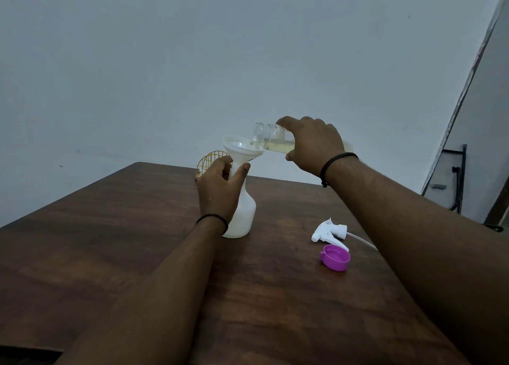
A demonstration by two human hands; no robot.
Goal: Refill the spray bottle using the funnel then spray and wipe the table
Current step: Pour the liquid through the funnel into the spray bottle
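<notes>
A white spray bottle stands upright on the dark wooden table, with a white funnel seated in its neck. My left hand grips the bottle's neck just below the funnel. My right hand holds a clear bottle of pale yellow liquid, tipped almost level, its open mouth over the funnel's rim. The white trigger sprayer head with its dip tube lies on the table to the right. A purple cap lies just in front of it.
A yellow wire basket sits behind my left hand near the table's far edge. A plain wall rises behind the table. A dark metal stand leans by the wall at the far right.
</notes>
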